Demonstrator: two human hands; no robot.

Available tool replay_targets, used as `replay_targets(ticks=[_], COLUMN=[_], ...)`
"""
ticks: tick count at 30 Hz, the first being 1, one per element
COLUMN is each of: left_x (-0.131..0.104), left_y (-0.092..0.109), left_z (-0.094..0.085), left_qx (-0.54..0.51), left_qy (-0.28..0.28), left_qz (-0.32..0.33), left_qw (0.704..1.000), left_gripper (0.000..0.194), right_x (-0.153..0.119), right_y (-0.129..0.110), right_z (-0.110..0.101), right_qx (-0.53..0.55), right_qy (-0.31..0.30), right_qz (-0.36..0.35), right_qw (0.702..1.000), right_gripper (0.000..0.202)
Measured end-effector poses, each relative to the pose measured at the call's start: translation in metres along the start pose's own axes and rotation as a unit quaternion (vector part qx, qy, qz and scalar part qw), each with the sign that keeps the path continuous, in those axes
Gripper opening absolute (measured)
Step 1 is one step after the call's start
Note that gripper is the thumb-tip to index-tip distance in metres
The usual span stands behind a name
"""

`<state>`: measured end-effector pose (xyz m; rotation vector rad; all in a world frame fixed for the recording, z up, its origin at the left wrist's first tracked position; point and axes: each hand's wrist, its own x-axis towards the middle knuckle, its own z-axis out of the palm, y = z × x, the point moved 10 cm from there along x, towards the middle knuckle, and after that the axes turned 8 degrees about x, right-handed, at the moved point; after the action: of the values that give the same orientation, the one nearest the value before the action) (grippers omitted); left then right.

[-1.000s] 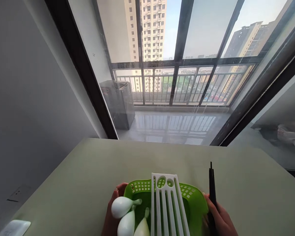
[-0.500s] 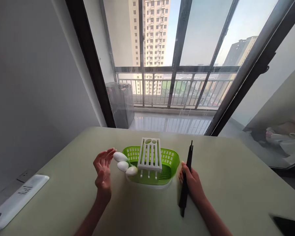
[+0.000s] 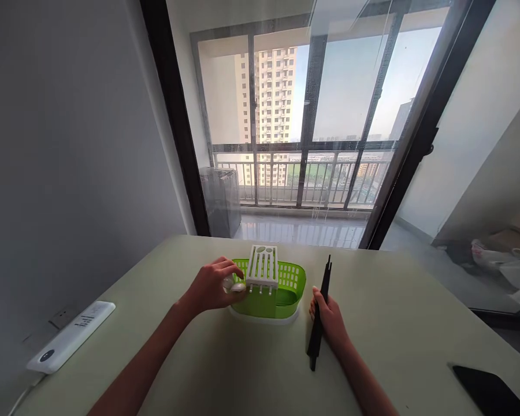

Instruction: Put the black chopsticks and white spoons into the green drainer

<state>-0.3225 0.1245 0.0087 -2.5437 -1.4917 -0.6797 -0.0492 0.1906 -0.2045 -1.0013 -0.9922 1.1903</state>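
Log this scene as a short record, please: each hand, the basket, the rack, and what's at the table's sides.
Left hand: fingers around white spoons; firmness unclear
Right hand: holding black chopsticks
Green basket: on pale table
White slotted rack: at basket's top, right of spoons
Table left: white power strip
Table right: flat black object, cut off by frame

This looks like a high-rise home: a glazed balcony (image 3: 303,232) with railings (image 3: 281,165) lies beyond the table (image 3: 416,312) (an apartment tower (image 3: 277,95) stands outside), and a power strip (image 3: 75,336) sits near the wall.
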Motion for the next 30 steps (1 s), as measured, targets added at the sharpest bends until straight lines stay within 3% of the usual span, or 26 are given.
replay_targets(ticks=[3,6,14,19,21,23,27,30], left_x=[0.010,0.015,0.008,0.006,0.008,0.008,0.004,0.003], left_y=[0.002,0.002,-0.012,-0.019,-0.029,-0.043,-0.068,-0.094], left_z=[0.004,0.003,0.013,-0.003,-0.019,-0.043,-0.089,-0.104], left_qx=[0.020,0.005,-0.028,0.016,0.013,0.019,0.035,-0.014], left_qy=[-0.066,-0.084,-0.011,0.043,0.083,0.157,0.305,0.357], left_qz=[0.031,0.058,0.075,0.066,0.027,-0.044,-0.191,-0.286], left_qw=[0.997,0.995,0.997,0.997,0.996,0.986,0.932,0.889], left_gripper=[0.022,0.025,0.030,0.038,0.039,0.042,0.054,0.060], right_x=[0.001,0.002,0.004,0.006,0.006,0.006,0.006,0.004], right_y=[0.001,0.003,0.005,0.007,0.008,0.008,0.008,0.006], right_z=[-0.001,-0.001,-0.001,-0.002,-0.003,-0.003,-0.003,-0.002], right_qx=[-0.004,-0.002,0.003,0.000,-0.001,-0.001,0.003,0.004], right_qy=[-0.001,-0.001,0.003,0.000,-0.001,-0.002,-0.008,-0.014], right_qz=[-0.003,-0.004,-0.009,-0.009,-0.008,-0.007,-0.007,-0.006], right_qw=[1.000,1.000,1.000,1.000,1.000,1.000,1.000,1.000], right_gripper=[0.061,0.061,0.061,0.060,0.060,0.060,0.059,0.057])
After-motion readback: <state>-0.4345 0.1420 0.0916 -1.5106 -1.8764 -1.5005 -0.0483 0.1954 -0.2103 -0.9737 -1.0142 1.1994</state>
